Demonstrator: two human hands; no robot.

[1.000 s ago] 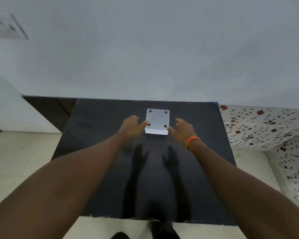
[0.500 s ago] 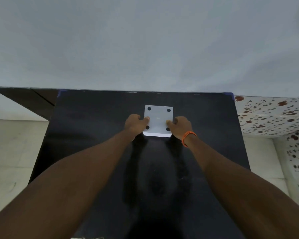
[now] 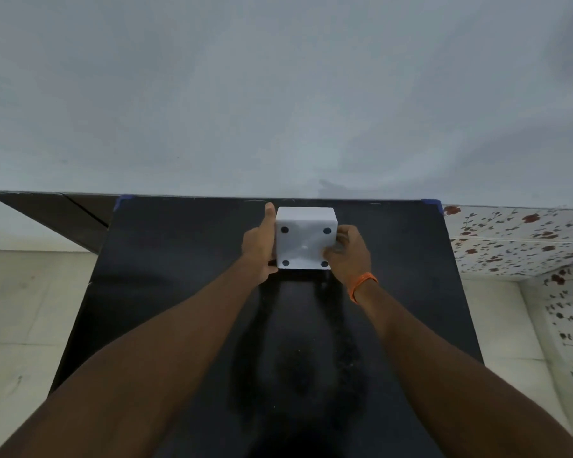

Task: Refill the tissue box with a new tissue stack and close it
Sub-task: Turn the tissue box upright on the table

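A white square tissue box point(image 3: 306, 239) is lifted and tipped up off the black table point(image 3: 166, 292), its bottom face with four dark round feet turned toward me. My left hand point(image 3: 258, 246) grips its left side, thumb stretched up along the edge. On the box's right side my right hand point(image 3: 346, 252), with an orange band at the wrist, holds it with fingers curled onto the bottom face. No tissue stack is in view.
A plain pale wall rises right behind the table's far edge. Floral-patterned tiles point(image 3: 516, 242) lie to the right, a pale floor point(image 3: 24, 309) to the left. A dark panel point(image 3: 53, 213) runs along the wall at the left.
Both hands closed in from the box's front corners onto its sides, then raised and tilted it so the footed bottom faces me. The camera has moved closer.
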